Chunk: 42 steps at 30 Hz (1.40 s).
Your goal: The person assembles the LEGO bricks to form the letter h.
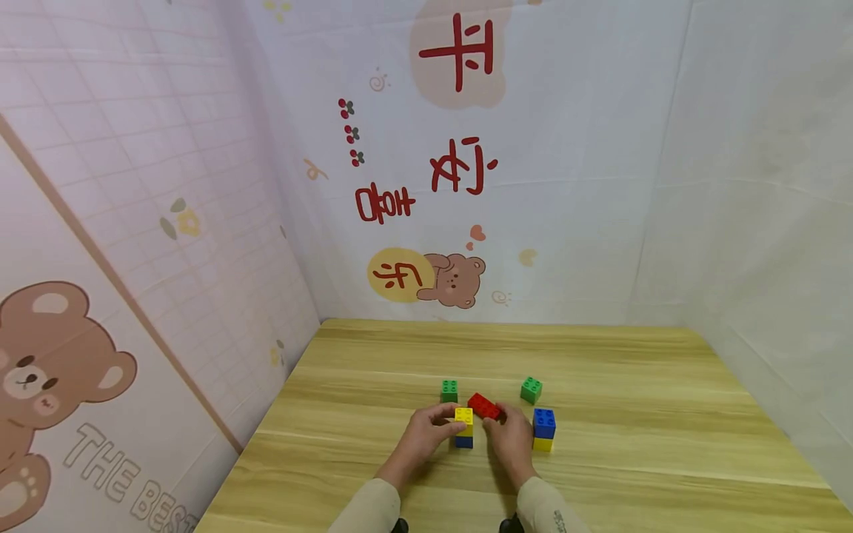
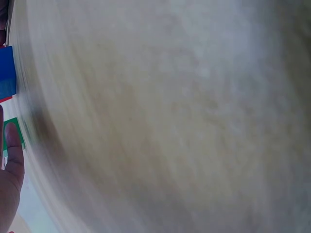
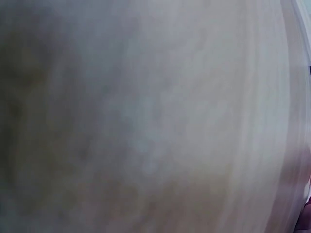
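In the head view my left hand has its thumb and fingers around a yellow toy brick, which sits on a dark blue brick. My right hand pinches the near right end of a red brick, which lies slantwise just behind the yellow one. A blue brick stacked on a yellow brick stands right beside the right hand. In the left wrist view the lower blue brick and a finger show at the left edge. The right wrist view is mostly blurred tabletop.
Behind the hands, one green brick stands to the left and another green brick to the right. The wood-grain table meets a printed cloth wall at the back, with cloth at both sides.
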Motion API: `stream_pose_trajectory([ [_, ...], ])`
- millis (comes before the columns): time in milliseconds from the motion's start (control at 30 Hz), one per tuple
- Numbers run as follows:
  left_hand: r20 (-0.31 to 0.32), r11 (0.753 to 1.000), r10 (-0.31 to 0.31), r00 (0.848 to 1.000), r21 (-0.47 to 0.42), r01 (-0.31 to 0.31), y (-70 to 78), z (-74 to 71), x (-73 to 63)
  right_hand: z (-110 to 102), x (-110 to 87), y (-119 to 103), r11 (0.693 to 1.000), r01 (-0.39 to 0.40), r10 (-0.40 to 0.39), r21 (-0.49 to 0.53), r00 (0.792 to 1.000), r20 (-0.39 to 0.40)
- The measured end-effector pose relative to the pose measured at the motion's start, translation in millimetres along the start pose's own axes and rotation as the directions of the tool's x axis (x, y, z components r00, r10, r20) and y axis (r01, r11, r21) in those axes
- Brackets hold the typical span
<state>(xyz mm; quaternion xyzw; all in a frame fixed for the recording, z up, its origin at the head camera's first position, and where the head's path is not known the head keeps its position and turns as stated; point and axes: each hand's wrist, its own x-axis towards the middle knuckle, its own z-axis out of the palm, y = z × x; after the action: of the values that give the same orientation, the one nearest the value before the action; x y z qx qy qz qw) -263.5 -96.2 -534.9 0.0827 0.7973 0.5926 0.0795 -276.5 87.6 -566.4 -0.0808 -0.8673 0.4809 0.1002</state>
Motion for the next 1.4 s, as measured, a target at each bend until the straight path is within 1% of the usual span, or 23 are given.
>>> stream_pose_trajectory([
  [167,-0.003,1.000,0.013,1.000,0.016,-0.013,0.8,1.0,-0.4,-3,-0.1,-1,0.999,-0.026,0.026,0.019,0.999,0.018],
  [233,-0.003,1.000,0.022,1.000,0.018,-0.022,-0.4,1.2,0.5,-4,-0.8,-2,0.999,-0.028,0.028,0.026,0.999,0.022],
  [433,-0.002,0.999,0.023,1.000,0.033,-0.023,-4.9,-0.2,2.8,-7,-3.0,-5,0.997,-0.047,0.045,0.056,0.998,0.035],
  [533,-0.003,0.999,0.025,1.000,0.037,-0.024,-4.9,0.1,2.3,-7,-3.1,-6,0.995,-0.065,0.063,0.074,0.997,0.036],
  [600,-0.002,0.998,0.036,0.999,0.041,-0.036,-5.0,0.5,2.3,-7,-3.3,-6,0.994,-0.074,0.071,0.081,0.997,0.036],
  [800,-0.009,0.999,0.022,1.000,0.048,-0.021,-3.6,0.9,2.0,-8,-4.3,-8,0.992,-0.072,0.069,0.099,0.997,0.034],
  [1000,-0.007,0.999,0.030,1.000,0.039,-0.030,-4.7,0.1,0.1,-7,-4.7,-10,0.986,-0.114,0.108,0.124,0.993,0.051],
  [1167,-0.006,0.999,0.018,1.000,0.031,-0.018,-6.2,-1.0,-1.3,-7,-5.4,-17,0.981,-0.138,0.129,0.136,0.989,0.071],
  [1300,-0.009,0.999,0.016,1.000,0.048,-0.015,-7.0,-2.4,-1.4,-8,-5.7,-26,0.978,-0.133,0.120,0.163,0.989,0.086],
  [1400,-0.010,0.998,0.026,1.000,0.066,-0.025,-8.0,-3.2,0.0,-10,-6.0,-32,0.973,-0.126,0.110,0.194,0.989,0.094],
])
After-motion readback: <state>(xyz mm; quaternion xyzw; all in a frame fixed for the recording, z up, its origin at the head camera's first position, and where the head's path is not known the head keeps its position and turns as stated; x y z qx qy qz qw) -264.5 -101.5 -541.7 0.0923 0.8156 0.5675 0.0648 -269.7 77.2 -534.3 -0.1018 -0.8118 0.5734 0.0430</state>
